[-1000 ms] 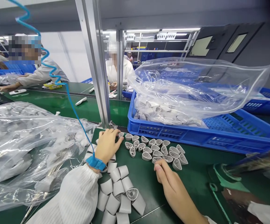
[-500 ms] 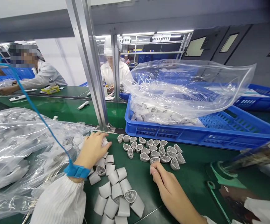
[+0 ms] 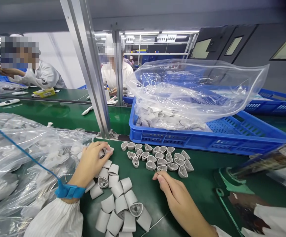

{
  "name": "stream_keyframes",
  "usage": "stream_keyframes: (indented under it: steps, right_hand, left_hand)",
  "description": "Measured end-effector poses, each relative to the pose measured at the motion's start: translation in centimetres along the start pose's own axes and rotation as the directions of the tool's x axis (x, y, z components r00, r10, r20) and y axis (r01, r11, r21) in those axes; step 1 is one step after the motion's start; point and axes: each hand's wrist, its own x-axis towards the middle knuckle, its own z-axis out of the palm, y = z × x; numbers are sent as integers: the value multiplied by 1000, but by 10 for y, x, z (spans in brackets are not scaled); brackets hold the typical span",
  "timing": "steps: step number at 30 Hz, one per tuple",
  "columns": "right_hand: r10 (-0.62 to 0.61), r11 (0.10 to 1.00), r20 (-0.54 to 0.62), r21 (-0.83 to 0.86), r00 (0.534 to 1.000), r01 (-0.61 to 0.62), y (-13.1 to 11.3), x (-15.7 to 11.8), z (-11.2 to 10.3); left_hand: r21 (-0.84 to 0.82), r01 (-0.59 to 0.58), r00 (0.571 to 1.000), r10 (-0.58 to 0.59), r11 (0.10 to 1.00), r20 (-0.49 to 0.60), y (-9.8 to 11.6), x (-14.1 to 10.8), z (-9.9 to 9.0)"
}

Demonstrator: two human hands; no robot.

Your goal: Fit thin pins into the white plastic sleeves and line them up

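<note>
Lower centre: my left hand [image 3: 90, 163] grasps a grey moulded shell [image 3: 108, 150], while my right hand [image 3: 174, 194] pinches something too thin to identify, just below the clustered shells [image 3: 157, 158].

This is a factory production floor: long green-topped counters [image 3: 66, 113] between aluminium uprights [image 3: 90, 75], blue perforated plastic crates [image 3: 182, 140], heaps of small grey moulded shells [image 3: 117, 189], and co-workers in white smocks [image 3: 46, 75] under bright strip lights [image 3: 160, 32].
</note>
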Motion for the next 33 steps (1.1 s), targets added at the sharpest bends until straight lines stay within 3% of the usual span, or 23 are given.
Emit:
stream_keyframes:
  steps: [3, 5, 8, 11, 14, 26, 33]
  right_hand:
    - [-35, 998, -17, -50, 999, 34, -2, 0, -1]
    - [-86, 993, -19, -88, 996, 84, -4, 0, -1]
    - [-216, 968, -28, -134, 976, 211, -7, -3, -4]
    - [-312, 938, -49, -177, 949, 300, -9, -5, -6]
    - [-323, 929, -43, -204, 946, 308, -9, -6, -7]
    - [-308, 926, -14, -233, 951, 296, -9, -7, -7]
    - [-219, 941, 82, -246, 972, 233, -8, -8, -4]
  left_hand:
    - [-245, -214, 972, 182, 946, -148, 17, -7, -7]
    - [-337, -309, 949, 263, 889, -176, 35, -14, -7]
    - [-422, -370, 920, 389, 827, -43, 62, -27, 2]
    - [-486, -401, 852, 511, 777, 115, 79, -38, 15]
    - [-524, -377, 831, 529, 763, 173, 84, -42, 23]
    - [-538, -389, 829, 539, 747, 149, 81, -40, 25]
    - [-520, -420, 806, 570, 743, 163, 82, -41, 25]
